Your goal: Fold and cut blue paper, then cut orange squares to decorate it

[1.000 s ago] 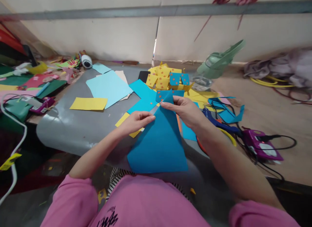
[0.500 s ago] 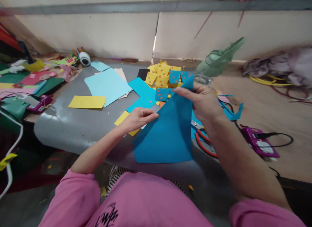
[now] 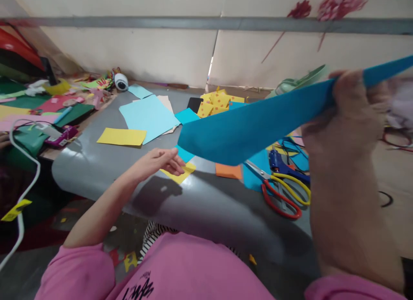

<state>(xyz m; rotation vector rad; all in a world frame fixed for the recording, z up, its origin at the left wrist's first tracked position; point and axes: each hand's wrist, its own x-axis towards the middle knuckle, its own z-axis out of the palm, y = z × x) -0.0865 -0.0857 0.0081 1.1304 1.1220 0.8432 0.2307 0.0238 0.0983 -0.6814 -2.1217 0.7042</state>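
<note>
Head: grey tabletop (image 3: 97, 162), pale wall (image 3: 129, 55); right fingers (image 3: 350, 84) clasp blue sheet (image 3: 251, 128) (left fingers (image 3: 171, 159) loosely parted, empty).

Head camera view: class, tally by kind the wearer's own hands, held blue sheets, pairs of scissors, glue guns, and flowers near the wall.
Hands, left hand and right hand: 2
Held blue sheet: 1
Scissors: 1
Glue gun: 1
Flowers, dark red flower and pink flower: 2
Total: 7

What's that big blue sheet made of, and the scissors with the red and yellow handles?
The big blue sheet looks like matte felt or foam: dull, evenly coloured, barely drooping. The red-and-yellow-handled scissors seem to have smooth metal blades, silvery grey, and handles probably plastic-coated, being smooth and bright.
</note>
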